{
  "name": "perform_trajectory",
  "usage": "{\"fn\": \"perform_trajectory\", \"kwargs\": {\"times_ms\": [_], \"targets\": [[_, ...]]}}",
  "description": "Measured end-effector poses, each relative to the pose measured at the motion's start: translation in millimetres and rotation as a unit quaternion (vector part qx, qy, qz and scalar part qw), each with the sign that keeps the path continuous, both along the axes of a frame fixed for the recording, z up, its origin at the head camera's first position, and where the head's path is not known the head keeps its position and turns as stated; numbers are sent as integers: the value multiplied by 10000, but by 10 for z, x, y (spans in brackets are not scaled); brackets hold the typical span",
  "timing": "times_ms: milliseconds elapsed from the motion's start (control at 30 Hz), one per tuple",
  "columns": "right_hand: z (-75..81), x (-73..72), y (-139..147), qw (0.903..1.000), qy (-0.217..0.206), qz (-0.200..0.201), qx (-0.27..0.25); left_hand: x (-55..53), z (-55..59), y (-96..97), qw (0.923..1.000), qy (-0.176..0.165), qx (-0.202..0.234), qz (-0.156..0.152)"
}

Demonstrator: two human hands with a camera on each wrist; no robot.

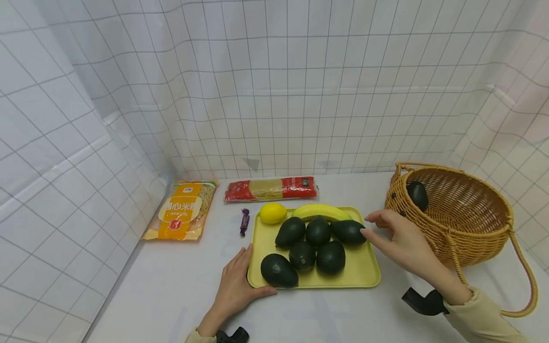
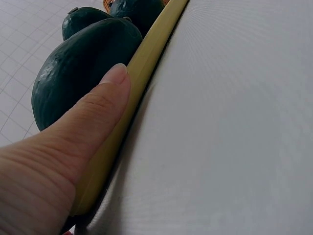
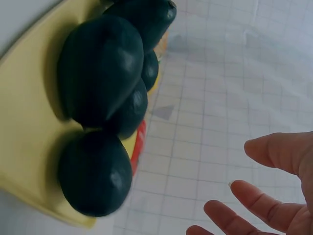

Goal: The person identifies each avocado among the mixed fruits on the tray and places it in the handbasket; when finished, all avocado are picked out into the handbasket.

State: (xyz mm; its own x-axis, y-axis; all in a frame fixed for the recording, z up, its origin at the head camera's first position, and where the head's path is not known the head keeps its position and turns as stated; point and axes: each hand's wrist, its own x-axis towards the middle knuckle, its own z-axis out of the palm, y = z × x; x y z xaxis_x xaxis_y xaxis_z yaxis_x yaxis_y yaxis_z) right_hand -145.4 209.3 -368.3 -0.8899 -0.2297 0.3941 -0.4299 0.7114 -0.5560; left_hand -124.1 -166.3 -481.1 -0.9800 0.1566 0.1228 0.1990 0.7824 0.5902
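Several dark green avocados [image 1: 330, 257] lie on a yellow tray [image 1: 360, 275], with a lemon [image 1: 273, 213] and a banana [image 1: 320, 211] along its back edge. My left hand [image 1: 235, 285] holds the tray's front left corner, fingers along the left side; its thumb [image 2: 105, 105] rests on the front rim beside one avocado [image 2: 83, 66]. At the tray's right side, my right hand [image 1: 401, 240] is spread with nothing in it. Its thumb tip overlaps the rightmost avocado [image 1: 348, 232] in the head view, while the right wrist view shows a gap between fingers and avocados [image 3: 95, 174].
A wicker basket [image 1: 467, 233] with a long handle stands right of the tray, one avocado [image 1: 417, 196] inside. Behind the tray lies a red noodle packet [image 1: 271, 189]. Leftward are a purple-wrapped candy [image 1: 244, 222] and an orange noodle bag [image 1: 182, 210]. Grid-patterned curtains enclose the table.
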Motion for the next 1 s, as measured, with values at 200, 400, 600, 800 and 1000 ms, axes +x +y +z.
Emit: {"fn": "perform_trajectory", "kwargs": {"times_ms": [200, 400, 600, 800, 1000], "targets": [[-145, -116, -140, 9990, -413, 117, -155, -3, -7, 8, 10000, 20, 22, 9], [-271, -230, -212, 9962, -852, 49, -171, -7, -13, 7, 10000, 14, 10, 26], [-388, -313, -220, 9935, -1089, 4, -322, -4, -21, -4, 10000, 39, -10, 3], [-489, -381, -225, 9933, -1121, -60, -268, -6, -17, -2, 10000, 79, -12, 9], [-560, -408, -241, 9924, -1190, -148, -271, -8, -6, 11, 10000, -21, 32, 60]]}}
